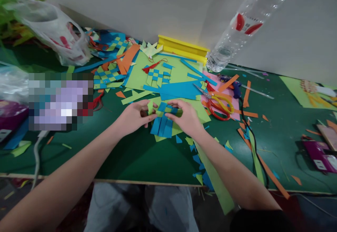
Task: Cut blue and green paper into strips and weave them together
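Between my hands, above the green table, is a woven paper piece (165, 122) of blue and light green strips, its blue strips hanging down toward me. My left hand (135, 116) is closed at its left side, with a light green strip end (150, 107) standing up by the fingers. Thumb and fingers of my right hand (187, 117) pinch its right upper edge. Just beyond lie a finished-looking woven paper fish (157, 77) and a red tassel (153, 65) on light green paper (137, 71).
Scissors (219, 102) and a glue gun (235, 87) lie to the right, near a leaning plastic bottle (240, 32). A yellow strip holder (183, 48) stands against the wall. At left are a plastic bag (59, 37) and a blurred-out device (61, 100). Paper scraps (197, 160) litter the table.
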Demonstrator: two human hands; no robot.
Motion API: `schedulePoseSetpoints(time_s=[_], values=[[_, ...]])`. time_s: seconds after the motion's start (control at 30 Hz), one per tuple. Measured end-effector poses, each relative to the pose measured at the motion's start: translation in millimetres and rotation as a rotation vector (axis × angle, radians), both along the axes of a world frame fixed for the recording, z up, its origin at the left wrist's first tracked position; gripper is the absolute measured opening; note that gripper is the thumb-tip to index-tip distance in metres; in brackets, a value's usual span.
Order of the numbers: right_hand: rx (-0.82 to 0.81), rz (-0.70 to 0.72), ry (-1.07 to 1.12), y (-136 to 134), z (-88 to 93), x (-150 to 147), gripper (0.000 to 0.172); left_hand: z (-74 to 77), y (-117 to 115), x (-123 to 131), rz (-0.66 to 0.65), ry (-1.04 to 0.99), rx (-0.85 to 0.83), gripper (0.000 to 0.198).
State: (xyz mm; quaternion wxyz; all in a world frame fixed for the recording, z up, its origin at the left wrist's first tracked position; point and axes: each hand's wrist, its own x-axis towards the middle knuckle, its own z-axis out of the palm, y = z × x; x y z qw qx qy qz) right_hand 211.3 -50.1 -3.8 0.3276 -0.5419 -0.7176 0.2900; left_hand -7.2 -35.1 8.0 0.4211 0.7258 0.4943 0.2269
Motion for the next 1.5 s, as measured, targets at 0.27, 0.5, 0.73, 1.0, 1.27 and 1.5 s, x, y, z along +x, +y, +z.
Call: schedulePoseSetpoints(time_s=[0.27,0.5,0.73,1.0,1.27,1.5], values=[[-0.030,-0.035,-0.009,1,-2.2,-1,0.033,1.9,3,-10,0.019,0.047,0.103,0.035],[-0.064,-0.035,-0.026,4,-0.3,0,0.029,5.0,2,-10,-0.008,0.006,-0.069,0.034],[-0.006,0.024,-0.101,11,6.0,-2,0.026,3.0,0,-7,-0.016,-0.101,-0.106,0.033],[0.073,0.118,-0.252,31,14.7,-13,0.020,6.9,-2,-7,0.056,-0.082,-0.029,0.033],[0.187,0.143,-0.409,46,12.4,-19,0.020,6.0,-5,-6,0.072,-0.145,-0.023,0.029],[0.260,0.233,-0.454,47,11.3,-17,0.026,4.4,-4,-8,0.040,-0.123,0.008,0.029]])
